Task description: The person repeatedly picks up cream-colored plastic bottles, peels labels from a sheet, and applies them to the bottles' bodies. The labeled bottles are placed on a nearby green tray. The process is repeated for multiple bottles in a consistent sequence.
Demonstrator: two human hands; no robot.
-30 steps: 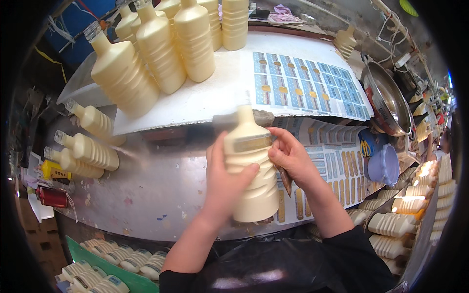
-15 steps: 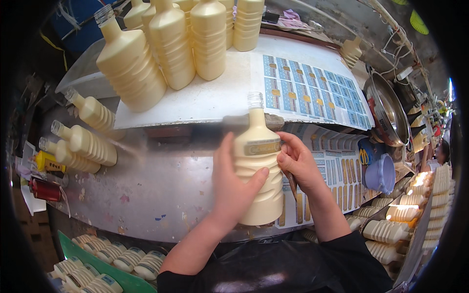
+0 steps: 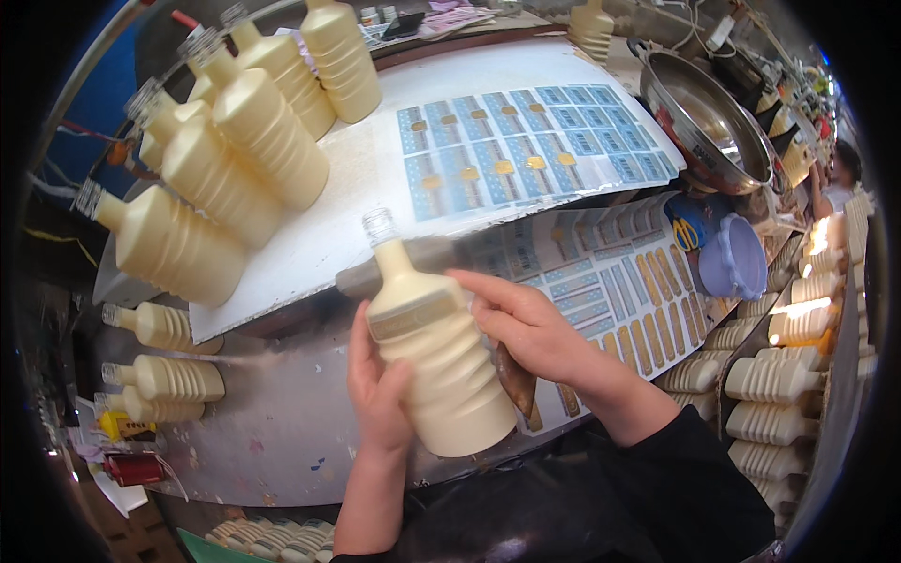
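Observation:
A cream plastic bottle (image 3: 441, 385) with a clear threaded neck is held in front of me, tilted with its neck up and to the left. Across its shoulder runs a narrow gold-grey label (image 3: 411, 315). My left hand (image 3: 380, 389) grips the bottle's left side, thumb on the ribbed front. My right hand (image 3: 521, 324) touches the upper right edge near the label's end, its fingers closed. From under its palm sticks a flat brown pointed tool (image 3: 516, 385), its grip partly hidden.
Sheets of blue-and-gold labels (image 3: 535, 155) lie on a white board (image 3: 375, 188), more label sheets (image 3: 619, 300) below it. Cream bottles (image 3: 272, 131) stand at the back left. A metal pan (image 3: 713, 122), lilac bucket (image 3: 732, 258) and racked bottles (image 3: 770, 422) are at the right.
The view has swung, so the board and standing bottles sit further left. The held bottle has tilted its neck leftward, and my left hand has shifted lower along its side.

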